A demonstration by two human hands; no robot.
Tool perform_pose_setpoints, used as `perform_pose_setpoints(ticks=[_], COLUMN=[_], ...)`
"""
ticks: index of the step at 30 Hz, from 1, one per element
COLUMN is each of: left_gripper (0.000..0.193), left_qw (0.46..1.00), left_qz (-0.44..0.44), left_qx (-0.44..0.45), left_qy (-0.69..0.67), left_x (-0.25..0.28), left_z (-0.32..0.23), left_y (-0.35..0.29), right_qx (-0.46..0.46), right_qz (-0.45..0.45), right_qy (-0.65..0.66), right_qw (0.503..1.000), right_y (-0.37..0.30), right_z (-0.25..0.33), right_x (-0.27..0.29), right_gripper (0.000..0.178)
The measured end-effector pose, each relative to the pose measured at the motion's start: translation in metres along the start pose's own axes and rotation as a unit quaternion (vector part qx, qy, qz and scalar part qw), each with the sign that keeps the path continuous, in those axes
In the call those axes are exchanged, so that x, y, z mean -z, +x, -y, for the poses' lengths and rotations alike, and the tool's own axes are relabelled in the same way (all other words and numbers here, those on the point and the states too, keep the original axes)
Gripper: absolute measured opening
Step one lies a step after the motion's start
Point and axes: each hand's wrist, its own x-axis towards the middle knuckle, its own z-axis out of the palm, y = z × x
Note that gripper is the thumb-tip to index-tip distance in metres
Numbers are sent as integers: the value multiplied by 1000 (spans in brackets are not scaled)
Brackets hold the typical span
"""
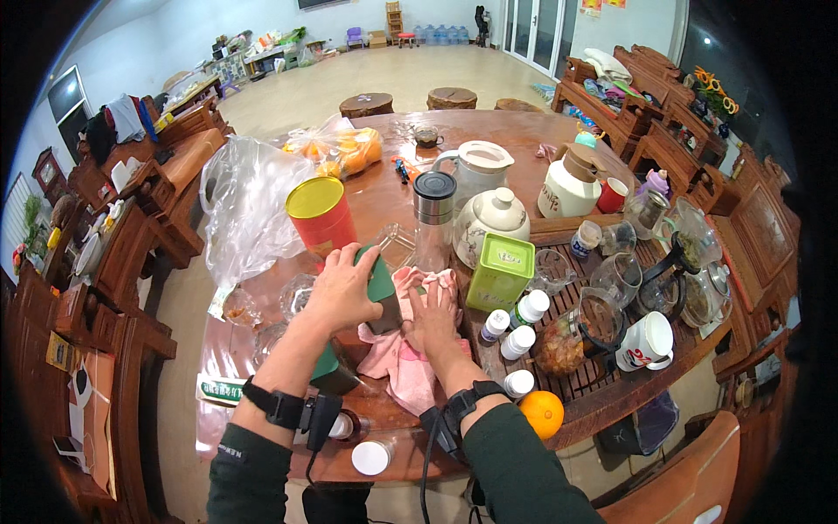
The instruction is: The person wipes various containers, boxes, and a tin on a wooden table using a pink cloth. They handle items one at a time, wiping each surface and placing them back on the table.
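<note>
My left hand grips the top of a dark green tin, its fingers over the edge. Just to the right, my right hand is pressed on a crumpled pink cloth with its fingers bent into it. The cloth lies against the tin's right side and spreads toward me on the table. Behind the left hand stands a red canister with a yellow lid. A glass tumbler with a dark lid rises behind the cloth. My left forearm partly covers another dark green container.
At right, a slatted tea tray carries a light green tin, white bottles, glass pitchers and an orange. A floral jar and white jug stand behind. A clear plastic bag lies left.
</note>
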Motion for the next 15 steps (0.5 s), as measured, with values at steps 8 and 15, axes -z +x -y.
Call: perform_pose_setpoints(ticks=[8,15], left_gripper=[86,88], left_qw=[999,997], left_qz=[10,27], left_qx=[40,69], left_qy=[8,32], left_x=[13,27], left_z=[-4,-19], left_y=[-12,-33], right_qx=[10,58], right_qz=[37,44], right_qy=[14,-15], right_qw=[999,997], right_y=[-84,-209], right_z=[5,17], right_x=[24,54], right_gripper=[72,73])
